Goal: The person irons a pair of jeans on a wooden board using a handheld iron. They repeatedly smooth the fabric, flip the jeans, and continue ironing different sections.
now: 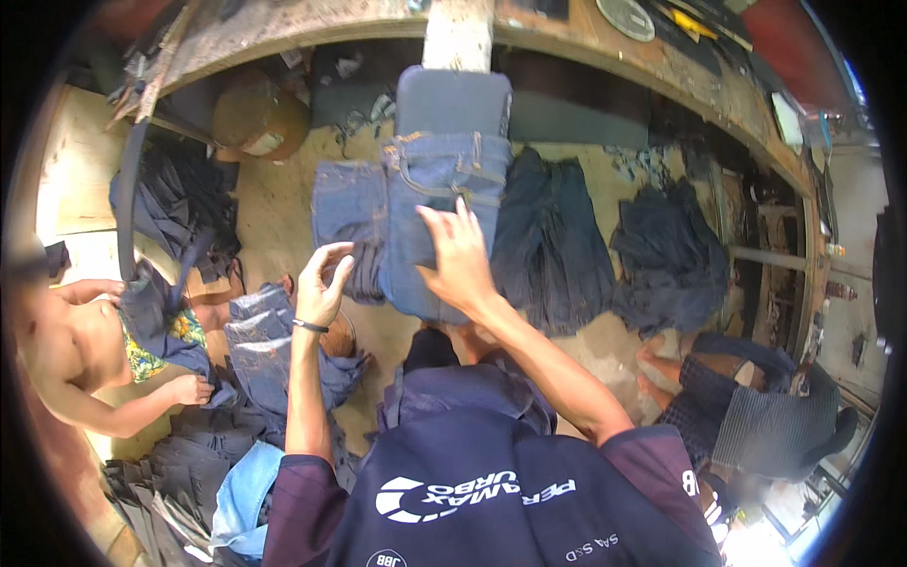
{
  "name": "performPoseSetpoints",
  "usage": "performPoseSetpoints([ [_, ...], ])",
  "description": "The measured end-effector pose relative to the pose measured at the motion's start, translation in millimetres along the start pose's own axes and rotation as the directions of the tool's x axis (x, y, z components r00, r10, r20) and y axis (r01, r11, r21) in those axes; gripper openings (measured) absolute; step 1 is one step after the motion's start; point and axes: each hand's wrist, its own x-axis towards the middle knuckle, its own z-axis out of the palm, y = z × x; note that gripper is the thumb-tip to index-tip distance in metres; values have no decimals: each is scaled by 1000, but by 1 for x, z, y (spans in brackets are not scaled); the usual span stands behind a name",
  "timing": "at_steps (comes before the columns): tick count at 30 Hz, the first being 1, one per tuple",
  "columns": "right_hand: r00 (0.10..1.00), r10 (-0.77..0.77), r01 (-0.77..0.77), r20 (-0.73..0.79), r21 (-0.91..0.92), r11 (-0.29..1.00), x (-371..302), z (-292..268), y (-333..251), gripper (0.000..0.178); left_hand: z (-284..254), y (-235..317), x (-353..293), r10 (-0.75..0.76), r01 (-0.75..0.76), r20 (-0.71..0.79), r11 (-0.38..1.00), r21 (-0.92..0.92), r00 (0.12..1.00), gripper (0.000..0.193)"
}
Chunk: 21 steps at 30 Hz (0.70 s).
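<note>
A pair of blue denim jeans (pixel 444 170) is drawn over a narrow, dark padded board (pixel 452 99) in front of me, waistband toward the far end. My right hand (pixel 460 260) rests on the denim with its fingers spread, just below the zip area. To the left of the board hovers my left hand (pixel 321 288), thumb and fingers curved but apart, holding nothing. It is close to another folded pair of jeans (pixel 348 203) lying left of the board. Right of the board lies a dark pair of jeans (pixel 557 241), legs toward me.
Further right lies a crumpled dark garment (pixel 671 255). At left, a seated person (pixel 85 350) handles dark cloth, beside stacked jeans (pixel 260 335). Another person (pixel 775 425) sits at lower right. A wooden beam (pixel 321 38) curves across the far side, near a round brown container (pixel 260 113).
</note>
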Motion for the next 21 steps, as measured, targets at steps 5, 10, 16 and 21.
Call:
performPoseSetpoints([
  [5,921,95,-329,377,628,705,-30,-165,-31,75,-143,205,-7,526,-509,-139,849,140,839,26],
  [10,857,103,-481,505,713,509,-83,-262,-45,47,-214,377,-35,622,-957,764,76,-278,-173,51],
  [16,916,259,-343,305,263,902,-66,-167,-18,59,39,388,-46,836,-635,528,329,-699,-149,41],
  [21,872,117,-289,475,307,907,-56,-122,-23,67,193,397,-134,978,-308,166,121,-944,-124,34],
])
